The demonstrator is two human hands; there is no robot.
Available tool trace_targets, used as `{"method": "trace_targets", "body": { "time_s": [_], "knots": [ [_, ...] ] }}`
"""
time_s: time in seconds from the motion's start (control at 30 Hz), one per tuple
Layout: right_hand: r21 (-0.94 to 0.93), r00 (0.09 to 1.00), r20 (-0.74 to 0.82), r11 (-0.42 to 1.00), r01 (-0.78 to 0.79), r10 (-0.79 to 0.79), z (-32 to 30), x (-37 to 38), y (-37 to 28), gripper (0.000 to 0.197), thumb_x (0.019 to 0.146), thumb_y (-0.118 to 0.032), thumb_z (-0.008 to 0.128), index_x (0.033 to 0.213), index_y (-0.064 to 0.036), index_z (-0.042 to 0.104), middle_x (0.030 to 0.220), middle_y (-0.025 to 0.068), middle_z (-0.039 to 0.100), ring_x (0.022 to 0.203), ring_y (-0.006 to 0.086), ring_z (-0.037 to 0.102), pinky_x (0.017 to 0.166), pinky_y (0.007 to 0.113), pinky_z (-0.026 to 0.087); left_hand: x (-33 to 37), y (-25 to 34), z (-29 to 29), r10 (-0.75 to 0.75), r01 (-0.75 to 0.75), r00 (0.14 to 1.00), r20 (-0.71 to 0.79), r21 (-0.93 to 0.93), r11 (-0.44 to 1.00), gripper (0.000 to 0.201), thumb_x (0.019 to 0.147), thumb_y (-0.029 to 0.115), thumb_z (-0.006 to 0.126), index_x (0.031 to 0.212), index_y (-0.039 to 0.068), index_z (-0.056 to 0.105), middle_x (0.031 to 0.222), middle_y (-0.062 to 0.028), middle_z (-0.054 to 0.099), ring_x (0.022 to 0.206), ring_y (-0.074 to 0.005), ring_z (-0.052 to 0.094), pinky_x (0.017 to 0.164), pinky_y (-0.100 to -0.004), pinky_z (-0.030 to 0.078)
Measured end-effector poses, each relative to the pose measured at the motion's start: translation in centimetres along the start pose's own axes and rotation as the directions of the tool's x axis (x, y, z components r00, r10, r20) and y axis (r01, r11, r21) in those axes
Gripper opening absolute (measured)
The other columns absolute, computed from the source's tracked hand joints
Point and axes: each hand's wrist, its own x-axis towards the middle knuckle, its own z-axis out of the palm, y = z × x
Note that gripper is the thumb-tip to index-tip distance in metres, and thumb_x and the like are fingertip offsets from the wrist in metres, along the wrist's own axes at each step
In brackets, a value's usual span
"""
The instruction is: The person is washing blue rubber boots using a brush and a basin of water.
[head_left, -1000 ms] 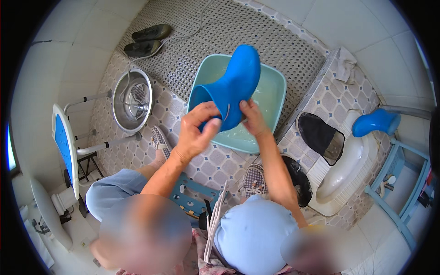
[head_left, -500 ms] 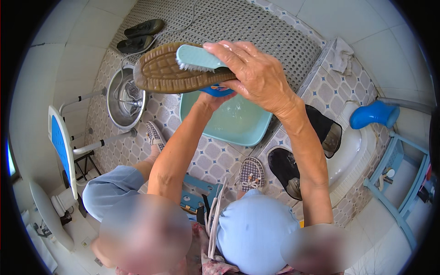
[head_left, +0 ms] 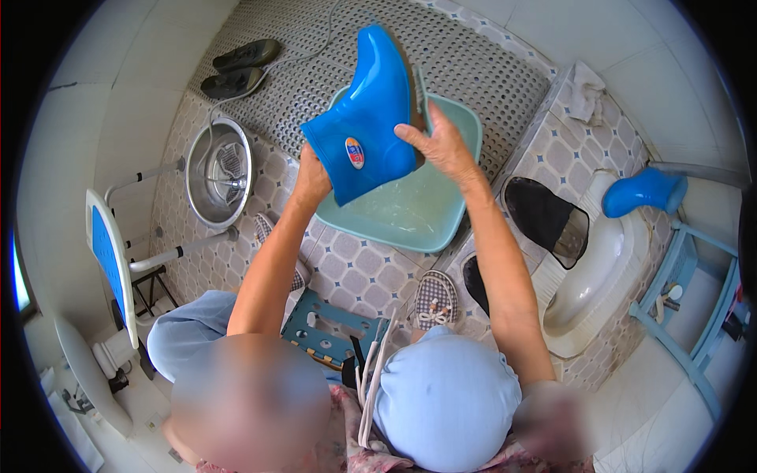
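A shiny blue rubber rain boot [head_left: 367, 126] with an oval badge on its shaft is held up, toe pointing away from me and sole turned to the right. My left hand [head_left: 312, 175] grips the shaft at its open end, its fingers partly hidden by the boot. On the sole side, my right hand [head_left: 449, 150] holds a pale blue scrubbing brush [head_left: 423, 87] against the sole, its thumb by the heel. Most of the brush is hidden behind the boot. Below both hands stands a pale turquoise basin [head_left: 394, 225] with cloudy water.
To the left is a round metal basin [head_left: 192, 185] with a shower head in it. Dark shoes [head_left: 246, 54] lie on the perforated mat [head_left: 489, 79]. At right are a black shoe [head_left: 544, 209], a squat toilet [head_left: 591, 292], another blue boot [head_left: 643, 193] and a blue rack [head_left: 670, 339].
The boot has turned from sole facing me to its blue side showing, toe swinging from left to away. My right hand has moved slightly lower, with the brush now mostly behind the boot.
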Motion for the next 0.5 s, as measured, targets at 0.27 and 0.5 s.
{"method": "trace_targets", "body": {
  "time_s": [0.27, 0.5],
  "knots": [
    [-0.136, 0.919, -0.196, 0.918, -0.372, 0.343, 0.9, -5.7, 0.4, 0.038, 0.1, -0.028, 0.052, 0.126, -0.0009, 0.059, 0.086, 0.0116, 0.069, 0.075, 0.0202, 0.065, 0.071, 0.034, 0.051, -2.6, -0.9, 1.9, -0.238, 0.249, 0.968, -0.081, 0.442, 0.862, 0.024, 0.093, 0.02, 0.059, 0.095, -0.002, 0.067, 0.072, -0.0204, 0.066, 0.06, -0.0318, 0.063, 0.061, -0.0388, 0.048],
    [-0.183, 0.911, -0.013, 0.895, -0.407, 0.411, 1.6, -11.2, -6.8, 0.033, 0.099, -0.023, 0.051, 0.123, -0.0035, 0.062, 0.082, 0.0123, 0.07, 0.067, 0.0245, 0.068, 0.063, 0.037, 0.051, -3.7, -2.2, 3.0, -0.302, 0.322, 0.946, -0.115, 0.436, 0.84, 0.029, 0.091, 0.017, 0.055, 0.113, 0.001, 0.065, 0.082, -0.0277, 0.066, 0.076, -0.0462, 0.064, 0.071, -0.0504, 0.05]
  ]
}}
